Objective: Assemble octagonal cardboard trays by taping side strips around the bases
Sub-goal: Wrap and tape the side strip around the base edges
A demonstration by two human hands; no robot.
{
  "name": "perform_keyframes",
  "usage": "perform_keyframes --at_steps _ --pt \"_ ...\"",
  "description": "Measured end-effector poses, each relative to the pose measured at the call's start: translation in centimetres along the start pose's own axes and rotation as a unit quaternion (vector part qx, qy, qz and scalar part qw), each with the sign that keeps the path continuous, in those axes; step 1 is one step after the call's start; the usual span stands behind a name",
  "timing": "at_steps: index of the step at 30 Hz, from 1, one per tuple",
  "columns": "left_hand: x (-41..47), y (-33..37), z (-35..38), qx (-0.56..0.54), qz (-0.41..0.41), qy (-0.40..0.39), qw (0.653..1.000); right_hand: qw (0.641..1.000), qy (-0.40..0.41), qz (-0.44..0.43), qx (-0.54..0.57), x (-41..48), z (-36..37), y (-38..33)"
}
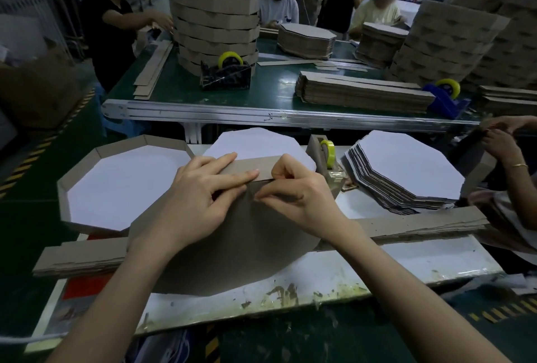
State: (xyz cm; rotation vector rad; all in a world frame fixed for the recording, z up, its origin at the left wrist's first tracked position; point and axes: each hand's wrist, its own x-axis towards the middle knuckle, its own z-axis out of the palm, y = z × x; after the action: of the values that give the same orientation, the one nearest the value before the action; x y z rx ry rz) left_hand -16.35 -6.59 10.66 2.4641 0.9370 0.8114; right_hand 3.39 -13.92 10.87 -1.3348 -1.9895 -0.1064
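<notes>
A brown octagonal base [232, 249] lies grey side up in front of me on the white bench. A brown side strip [255, 168] stands along its far edge. My left hand [200, 197] presses flat on the strip and base, fingers spread over the joint. My right hand [296, 191] pinches at the same joint with thumb and forefinger; whether tape is under the fingers is too small to tell. A tape dispenser [327, 156] with a yellow roll stands just right of my hands.
A finished tray [87, 165] sits at the left, a white base [255, 142] behind my hands, a stack of bases [406, 171] at the right. A pile of side strips [421, 224] crosses the bench. Another person's hands [499, 145] work at far right. Beyond is a green conveyor table [180, 92].
</notes>
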Motion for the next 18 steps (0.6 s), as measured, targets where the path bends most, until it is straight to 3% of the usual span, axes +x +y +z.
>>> perform_keyframes --at_steps 6,13,14,18 --pt "0.4 1.3 0.8 0.006 -0.057 0.068 0.996 1.000 0.008 -0.016 0.009 -0.1 0.3 0.3" --pt "0.5 0.8 1.6 0.073 0.021 0.126 0.989 0.997 -0.063 -0.022 0.027 0.6 -1.4 0.8" --pt "0.5 0.7 1.7 0.078 0.026 0.130 0.988 0.996 -0.049 0.005 0.069 0.8 -1.8 0.9" --pt "0.5 0.2 1.9 0.124 0.040 0.130 0.983 0.964 0.129 0.154 0.175 2.0 -2.7 2.4"
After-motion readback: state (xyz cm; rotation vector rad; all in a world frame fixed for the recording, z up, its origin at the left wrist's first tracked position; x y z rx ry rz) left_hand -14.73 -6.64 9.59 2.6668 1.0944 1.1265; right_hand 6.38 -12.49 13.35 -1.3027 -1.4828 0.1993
